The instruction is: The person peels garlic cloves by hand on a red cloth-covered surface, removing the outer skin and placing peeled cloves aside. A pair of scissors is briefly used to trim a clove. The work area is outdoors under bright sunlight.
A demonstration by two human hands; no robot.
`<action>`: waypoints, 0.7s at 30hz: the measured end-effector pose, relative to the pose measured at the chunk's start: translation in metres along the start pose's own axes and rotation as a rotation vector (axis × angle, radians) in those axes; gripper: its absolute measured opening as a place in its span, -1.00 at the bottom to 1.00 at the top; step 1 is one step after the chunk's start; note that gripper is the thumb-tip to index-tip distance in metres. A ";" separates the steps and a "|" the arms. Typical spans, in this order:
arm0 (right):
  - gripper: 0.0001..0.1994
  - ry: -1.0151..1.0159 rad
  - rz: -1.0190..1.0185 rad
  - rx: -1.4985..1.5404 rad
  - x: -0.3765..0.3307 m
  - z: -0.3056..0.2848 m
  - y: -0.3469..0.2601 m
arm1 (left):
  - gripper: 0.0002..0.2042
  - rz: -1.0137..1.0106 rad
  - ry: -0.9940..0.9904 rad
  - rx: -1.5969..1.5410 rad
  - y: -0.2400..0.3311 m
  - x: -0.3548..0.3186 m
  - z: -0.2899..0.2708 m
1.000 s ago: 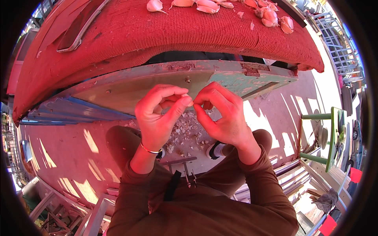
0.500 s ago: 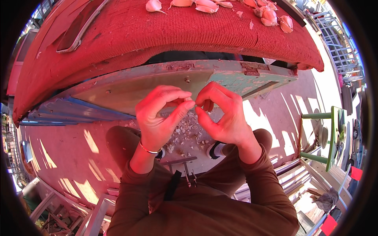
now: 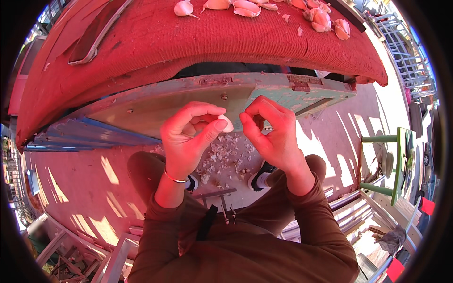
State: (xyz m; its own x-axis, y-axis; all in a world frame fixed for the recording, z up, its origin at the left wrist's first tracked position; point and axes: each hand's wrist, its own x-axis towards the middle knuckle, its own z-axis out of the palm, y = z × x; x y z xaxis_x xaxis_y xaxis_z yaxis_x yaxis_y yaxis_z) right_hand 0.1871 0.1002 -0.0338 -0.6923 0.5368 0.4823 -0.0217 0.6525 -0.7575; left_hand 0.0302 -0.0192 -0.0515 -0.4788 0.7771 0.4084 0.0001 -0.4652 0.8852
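Between the thumb and forefinger of my left hand [image 3: 183,134] is a pale garlic clove [image 3: 228,125], its smooth rounded end sticking out. My right hand [image 3: 274,134] is just to the right, apart from the clove. Its thumb and forefinger are pinched together, and whatever they hold is too small or hidden to make out. Both hands are over my lap, in front of the table's near edge. Several more garlic cloves [image 3: 247,8] lie at the far side of the red cloth [image 3: 203,42], with a bunched cluster [image 3: 321,20] to the right.
A dark flat object with a metallic rim [image 3: 96,35] lies at the table's left. Garlic peelings [image 3: 219,158] litter the ground between my feet. To the right stand a green-framed stool [image 3: 400,165] and stacked metal lengths [image 3: 347,212]. A pale frame [image 3: 115,259] is at lower left.
My hands have drawn apart from where their fingertips met. The right hand shifted slightly up and right, and the clove in my left fingers now shows more fully.
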 end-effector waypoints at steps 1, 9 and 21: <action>-0.82 -0.019 -0.006 -0.007 0.000 -0.004 0.001 | -0.81 -0.026 -0.017 -0.060 -0.001 0.001 -0.002; -0.71 -0.064 -0.168 0.129 0.006 -0.004 -0.011 | -0.88 -0.218 -0.125 -0.318 -0.008 0.004 -0.011; -0.69 -0.086 -0.191 0.081 0.005 -0.009 -0.014 | -0.81 -0.297 -0.153 -0.260 -0.009 0.001 -0.014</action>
State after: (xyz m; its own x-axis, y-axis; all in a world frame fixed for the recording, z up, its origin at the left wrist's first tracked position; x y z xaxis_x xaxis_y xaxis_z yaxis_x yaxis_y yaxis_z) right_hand 0.1906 0.0988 -0.0169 -0.7291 0.3577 0.5835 -0.2134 0.6912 -0.6905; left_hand 0.0177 -0.0204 -0.0624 -0.2891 0.9383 0.1897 -0.3488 -0.2878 0.8919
